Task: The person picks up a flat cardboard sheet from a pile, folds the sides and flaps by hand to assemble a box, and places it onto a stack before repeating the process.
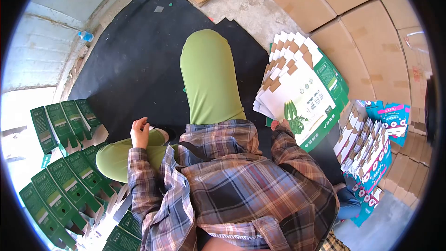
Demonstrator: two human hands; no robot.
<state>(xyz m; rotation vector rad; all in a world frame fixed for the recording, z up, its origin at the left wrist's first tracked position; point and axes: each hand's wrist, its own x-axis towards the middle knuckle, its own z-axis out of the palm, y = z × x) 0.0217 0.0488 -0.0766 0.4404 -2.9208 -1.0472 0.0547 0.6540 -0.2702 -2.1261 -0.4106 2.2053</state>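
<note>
My right hand (278, 125) is at the near left edge of a fanned stack of flat cartons, gripping the edge of the top carton (304, 97). This carton is white and green, with printed green vegetables and brown notched flaps; part of the hand is hidden by the sleeve and the carton. My left hand (139, 133) is raised above my bent left leg, fingers loosely bent and apart, with nothing visible in it. Closest to that hand, on the left, stand rows of folded green cartons (76, 169).
Black sheeting (134, 60) covers the floor. Large brown boxes (357, 42) are stacked along the right. A pile of teal and pink cartons (364, 153) sits at the right, beside another person's blue-clad leg (347, 203). A blue bottle (85, 36) lies by the left wall.
</note>
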